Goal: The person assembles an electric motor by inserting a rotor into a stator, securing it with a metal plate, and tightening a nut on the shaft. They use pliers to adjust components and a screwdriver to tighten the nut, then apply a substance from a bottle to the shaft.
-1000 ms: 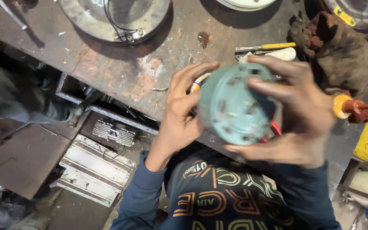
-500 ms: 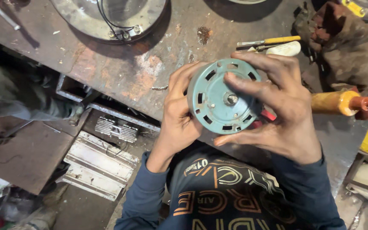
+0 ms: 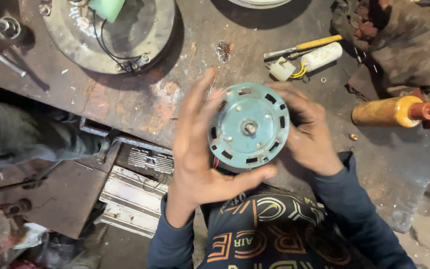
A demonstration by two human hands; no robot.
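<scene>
Both hands hold a round teal motor above the rusty bench. The left hand cups its side with a wide grip, thumb underneath. The right hand wraps the far side.

teal slotted motor, rust-mottled workbench

you have one round teal motor housing with one shaft stub at its centre, and two hands on it: your left hand and your right hand. on the one rusty workbench you have one large grey metal disc, one yellow-handled screwdriver, one white cylindrical capacitor, one small white connector block and one thick yellow tool handle.
</scene>
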